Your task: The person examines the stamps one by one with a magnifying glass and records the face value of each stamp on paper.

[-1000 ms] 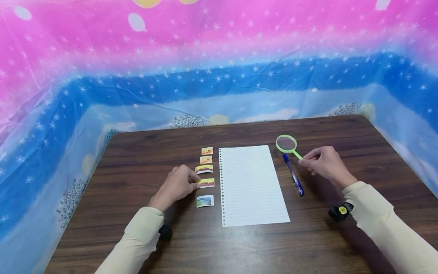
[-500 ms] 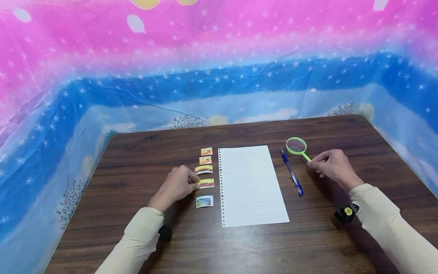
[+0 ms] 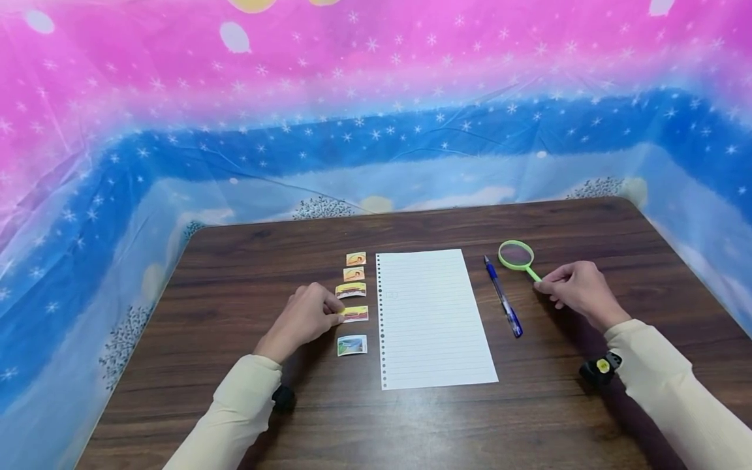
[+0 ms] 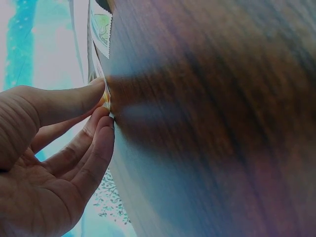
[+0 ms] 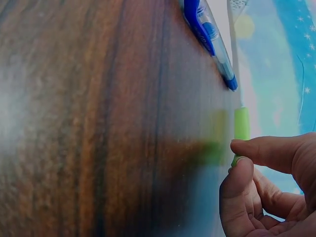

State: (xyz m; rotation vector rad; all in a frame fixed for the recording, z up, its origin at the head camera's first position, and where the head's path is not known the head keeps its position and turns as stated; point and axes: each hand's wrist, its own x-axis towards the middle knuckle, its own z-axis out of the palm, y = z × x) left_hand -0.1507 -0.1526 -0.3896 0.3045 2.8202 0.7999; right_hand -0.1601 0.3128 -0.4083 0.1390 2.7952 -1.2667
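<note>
My left hand (image 3: pixel 305 320) pinches the left edge of a yellow-and-maroon postage stamp (image 3: pixel 356 314) on the table; thumb and fingers hide that edge. In the left wrist view a green stamp (image 4: pixel 101 29) with a perforated edge lies just beyond the thumb. The green-rimmed magnifying glass (image 3: pixel 516 255) is on the right, its handle end between the thumb and fingers of my right hand (image 3: pixel 584 294). The right wrist view shows the green handle (image 5: pixel 241 123) close above the tabletop; whether the lens touches the table I cannot tell.
Other stamps form a column: two orange ones (image 3: pixel 355 259), a second yellow one (image 3: pixel 350 290) and a landscape one (image 3: pixel 352 345). A lined, punched paper sheet (image 3: pixel 435 320) lies beside them. A blue pen (image 3: pixel 502 296) lies between sheet and magnifying glass. Patterned cloth surrounds the wooden table (image 3: pixel 247 261).
The magnifying glass has moved right and slightly toward me with my right hand, away from the pen tip it was near. My left hand and the stamps have stayed put.
</note>
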